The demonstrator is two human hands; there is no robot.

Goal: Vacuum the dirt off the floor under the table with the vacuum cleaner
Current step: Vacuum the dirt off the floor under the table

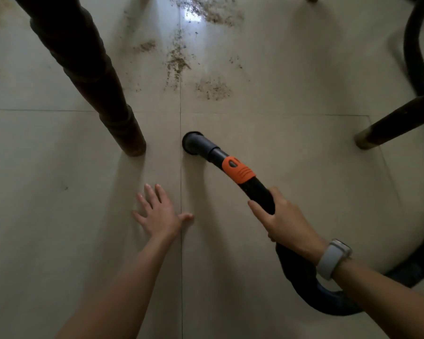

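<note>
Nozzle point(192, 143) ahead of right hand point(283, 220) fingers, seemingly touching floor point(59, 216).

No legible text or labels.

Our left hand point(158, 214) lies flat with fingers spread and straight, palm down, forearm reaching in from the lower left. Our right hand point(283, 220) is curled in a grip, thumb stretched forward, its forearm entering from the lower right corner.
</note>
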